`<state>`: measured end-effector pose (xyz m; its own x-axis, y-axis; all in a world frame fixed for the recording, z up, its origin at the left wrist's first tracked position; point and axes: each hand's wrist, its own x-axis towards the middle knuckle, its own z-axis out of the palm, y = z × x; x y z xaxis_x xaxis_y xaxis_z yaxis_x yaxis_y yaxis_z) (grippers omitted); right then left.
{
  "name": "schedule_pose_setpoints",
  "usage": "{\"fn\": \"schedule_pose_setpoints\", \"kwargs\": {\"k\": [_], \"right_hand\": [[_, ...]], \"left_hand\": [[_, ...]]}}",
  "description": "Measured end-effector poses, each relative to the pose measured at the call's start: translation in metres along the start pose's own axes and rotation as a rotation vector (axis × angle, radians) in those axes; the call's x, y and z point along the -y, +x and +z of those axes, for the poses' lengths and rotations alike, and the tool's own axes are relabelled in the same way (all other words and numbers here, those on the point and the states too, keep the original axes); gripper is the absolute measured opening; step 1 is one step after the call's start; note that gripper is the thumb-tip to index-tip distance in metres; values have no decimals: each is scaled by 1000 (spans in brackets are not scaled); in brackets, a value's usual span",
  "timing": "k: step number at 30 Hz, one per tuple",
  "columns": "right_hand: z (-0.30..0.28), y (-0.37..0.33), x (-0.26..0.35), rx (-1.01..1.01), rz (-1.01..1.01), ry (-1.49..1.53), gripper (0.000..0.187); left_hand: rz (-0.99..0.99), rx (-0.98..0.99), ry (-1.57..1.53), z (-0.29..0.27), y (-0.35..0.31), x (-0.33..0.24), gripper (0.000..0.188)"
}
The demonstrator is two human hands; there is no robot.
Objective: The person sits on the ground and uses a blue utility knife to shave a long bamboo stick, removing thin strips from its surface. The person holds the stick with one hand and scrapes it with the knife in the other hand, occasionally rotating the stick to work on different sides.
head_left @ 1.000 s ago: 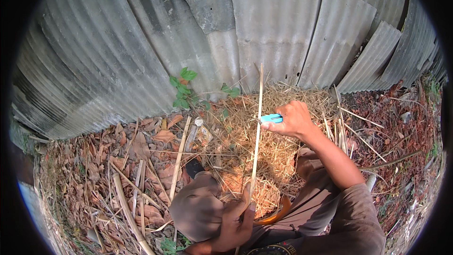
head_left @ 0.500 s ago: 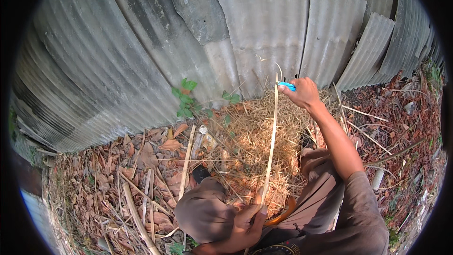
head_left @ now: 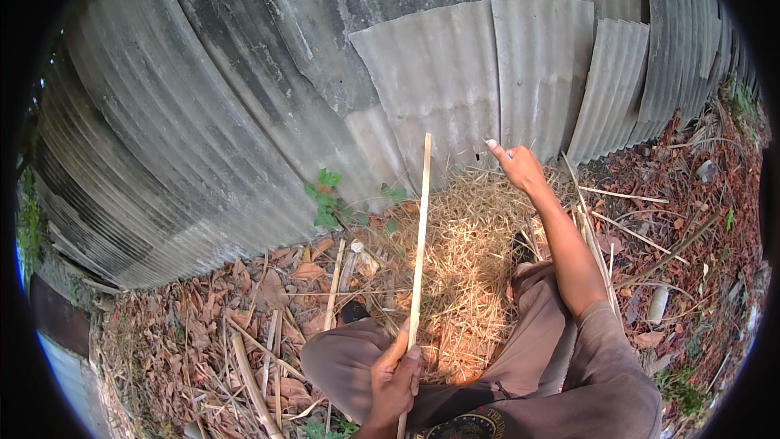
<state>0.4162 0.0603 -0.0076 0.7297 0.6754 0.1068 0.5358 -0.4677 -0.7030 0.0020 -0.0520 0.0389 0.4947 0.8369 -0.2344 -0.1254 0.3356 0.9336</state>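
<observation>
The left hand (head_left: pixel 396 378) is closed around the lower part of a thin bamboo strip (head_left: pixel 419 240), which stands nearly upright and rises toward the corrugated metal sheets (head_left: pixel 455 73); the right hand (head_left: pixel 516 164) is stretched out well apart from the strip, near the sheets, fingers curled around something too small to tell; dry straw (head_left: pixel 471 276) lies heaped between the person's knees, dead leaves (head_left: pixel 203 317) spread to the left, a small green plant (head_left: pixel 327 195) at the wall's foot
</observation>
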Motion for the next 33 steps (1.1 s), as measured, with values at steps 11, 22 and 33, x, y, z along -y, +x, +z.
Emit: {"fn": "schedule_pose_setpoints", "kwargs": {"k": [11,22,33], "right_hand": [[1,-219,75,179,-818,26,66],[0,-207,85,199,-768,-111,75],[7,-183,83,256,-638,-224,82]], "left_hand": [[139,-48,46,6,-23,2,38],[126,-17,136,0,-50,2,34],[96,47,72,-15,-59,15,9]]}}
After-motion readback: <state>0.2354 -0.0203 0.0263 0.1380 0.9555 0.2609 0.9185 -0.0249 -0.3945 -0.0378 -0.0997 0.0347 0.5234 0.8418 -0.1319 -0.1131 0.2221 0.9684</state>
